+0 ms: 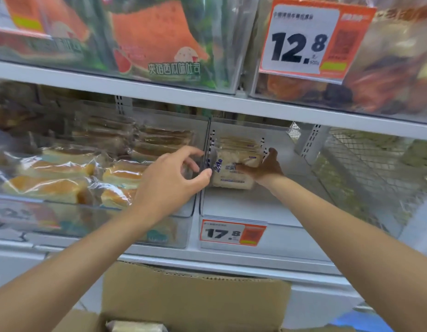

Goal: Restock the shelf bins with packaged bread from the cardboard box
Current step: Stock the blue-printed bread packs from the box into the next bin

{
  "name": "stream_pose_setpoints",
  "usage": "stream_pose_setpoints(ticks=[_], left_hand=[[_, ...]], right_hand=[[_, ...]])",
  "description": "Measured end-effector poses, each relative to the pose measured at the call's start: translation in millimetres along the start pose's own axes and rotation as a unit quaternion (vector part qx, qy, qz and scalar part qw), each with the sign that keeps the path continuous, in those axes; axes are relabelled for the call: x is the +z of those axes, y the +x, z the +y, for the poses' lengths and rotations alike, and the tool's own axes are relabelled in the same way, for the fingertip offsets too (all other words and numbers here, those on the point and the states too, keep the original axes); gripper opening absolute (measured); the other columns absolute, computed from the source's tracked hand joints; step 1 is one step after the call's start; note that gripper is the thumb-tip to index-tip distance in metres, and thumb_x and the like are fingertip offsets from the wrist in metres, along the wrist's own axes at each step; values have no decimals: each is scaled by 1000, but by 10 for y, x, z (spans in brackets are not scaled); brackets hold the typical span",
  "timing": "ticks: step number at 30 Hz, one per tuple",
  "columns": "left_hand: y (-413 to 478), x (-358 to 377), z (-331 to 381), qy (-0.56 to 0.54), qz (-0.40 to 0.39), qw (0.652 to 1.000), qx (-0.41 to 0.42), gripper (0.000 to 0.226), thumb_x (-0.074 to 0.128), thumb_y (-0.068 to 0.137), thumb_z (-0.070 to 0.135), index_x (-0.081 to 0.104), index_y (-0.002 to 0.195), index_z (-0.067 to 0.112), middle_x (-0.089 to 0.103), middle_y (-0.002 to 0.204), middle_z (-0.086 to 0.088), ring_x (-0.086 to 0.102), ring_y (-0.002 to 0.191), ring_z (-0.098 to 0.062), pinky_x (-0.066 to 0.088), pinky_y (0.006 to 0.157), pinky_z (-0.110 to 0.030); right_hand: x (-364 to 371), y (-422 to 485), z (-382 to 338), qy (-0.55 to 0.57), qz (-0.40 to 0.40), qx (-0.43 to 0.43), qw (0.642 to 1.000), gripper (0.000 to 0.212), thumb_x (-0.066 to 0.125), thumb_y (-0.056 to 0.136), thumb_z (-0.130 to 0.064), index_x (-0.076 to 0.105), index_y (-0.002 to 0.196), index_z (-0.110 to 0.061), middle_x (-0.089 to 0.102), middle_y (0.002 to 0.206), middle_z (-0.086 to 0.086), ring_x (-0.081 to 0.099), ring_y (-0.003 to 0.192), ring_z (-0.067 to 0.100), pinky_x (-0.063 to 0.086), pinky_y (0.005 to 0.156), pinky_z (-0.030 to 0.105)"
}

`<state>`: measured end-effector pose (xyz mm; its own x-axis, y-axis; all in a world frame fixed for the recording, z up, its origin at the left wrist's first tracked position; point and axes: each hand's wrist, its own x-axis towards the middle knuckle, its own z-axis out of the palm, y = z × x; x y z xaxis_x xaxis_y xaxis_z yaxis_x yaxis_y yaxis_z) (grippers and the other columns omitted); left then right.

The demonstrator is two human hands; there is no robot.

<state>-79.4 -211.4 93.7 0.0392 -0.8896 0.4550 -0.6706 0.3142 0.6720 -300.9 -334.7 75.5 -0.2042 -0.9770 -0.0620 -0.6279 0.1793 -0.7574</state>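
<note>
My right hand [265, 166] clasps the bread pack [234, 168] at twelve o'clock in its bin [231, 204]; my left hand [174, 178] is loose, thumb touching it. The bin looks mostly unfilled, and the box [195, 295] at six holds more.

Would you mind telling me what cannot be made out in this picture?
1. Box contents: head view, cut off by the bottom edge.
2. Left price tag: head view, blurred.
3. Left hand grip, pack or bin wall: head view, the hand itself hides the contact.
4. 17.8 tag small print: head view, too small.
</note>
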Motion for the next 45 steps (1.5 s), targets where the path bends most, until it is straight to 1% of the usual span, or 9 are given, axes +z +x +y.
stream_pose_setpoints(ticks=[12, 16, 21, 27, 33, 37, 39, 42, 45], left_hand=[[-3, -32, 41, 12, 4, 1000, 20, 37, 66, 83, 49, 63, 116, 34, 62, 90, 18, 49, 75, 0, 43, 66, -28], [-83, -119, 198, 102, 25, 993, 47, 32, 67, 83, 49, 64, 105, 27, 56, 92, 9, 51, 80, -10, 42, 65, -29], [-545, -123, 501, 70, -17, 997, 38, 17, 71, 82, 35, 58, 78, 24, 57, 69, 8, 54, 65, -10, 42, 57, -32], [-1631, 44, 45, -46, -181, 970, -156, 21, 75, 82, 20, 58, 69, 23, 57, 64, 7, 47, 57, -5, 38, 57, -25], [-2565, -193, -889, -60, -219, 918, -326, 8, 70, 86, 7, 69, 89, -1, 64, 79, -9, 53, 74, -18, 40, 53, -7], [-2708, -143, -1220, -75, -208, 894, -390, 7, 71, 85, 4, 66, 85, 9, 62, 77, -7, 55, 71, -14, 40, 54, -4], [-2795, -68, -1324, -100, -238, 874, -411, 19, 77, 82, 12, 66, 97, 12, 66, 92, -4, 60, 84, -14, 45, 66, -7], [-3009, 68, -1513, -87, -316, 853, -405, 58, 81, 78, 12, 57, 130, 19, 54, 134, 2, 57, 119, -20, 46, 92, -23], [-3070, 161, -1633, -48, -404, 834, -373, 88, 67, 80, -11, 32, 151, 28, 32, 151, 7, 60, 113, -25, 52, 83, -32]], right_hand=[[-214, -275, 29, 19, -1, -7, 1000, 118, 85, 71, -31, 3, 155, -20, 26, 157, 12, 36, 139, 34, 39, 106, 41], [-378, -733, 56, -57, 11, -99, 993, 80, 78, 79, -22, 33, 144, -15, 52, 131, 16, 55, 106, 25, 49, 89, 36], [-389, -1643, 129, -32, 97, -245, 964, 18, 64, 80, -9, 59, 92, -21, 58, 78, -1, 54, 71, 15, 50, 74, 36], [46, -2543, 922, -54, -115, -174, 976, 21, 64, 82, -7, 61, 91, -26, 59, 77, -9, 50, 63, 4, 47, 72, 30], [579, -2972, 1977, -102, -259, -49, 959, 23, 64, 84, -5, 67, 105, -14, 61, 91, -2, 52, 73, 7, 43, 73, 20], [955, -2956, 2023, -88, -322, -48, 941, 24, 64, 88, -7, 64, 111, -7, 56, 92, -2, 50, 72, 4, 41, 72, 17], [1087, -2934, 2020, -78, -336, -54, 937, 22, 62, 89, -8, 63, 112, -9, 57, 95, -1, 52, 75, 7, 41, 71, 12], [1170, -2924, 2128, -100, -344, -59, 932, 21, 60, 91, -9, 63, 111, -12, 58, 95, -3, 53, 79, 11, 47, 81, 26], [1145, -2951, 2222, -139, -349, -57, 925, 21, 61, 91, -11, 63, 111, -15, 59, 95, -6, 58, 86, 14, 49, 84, 31]])
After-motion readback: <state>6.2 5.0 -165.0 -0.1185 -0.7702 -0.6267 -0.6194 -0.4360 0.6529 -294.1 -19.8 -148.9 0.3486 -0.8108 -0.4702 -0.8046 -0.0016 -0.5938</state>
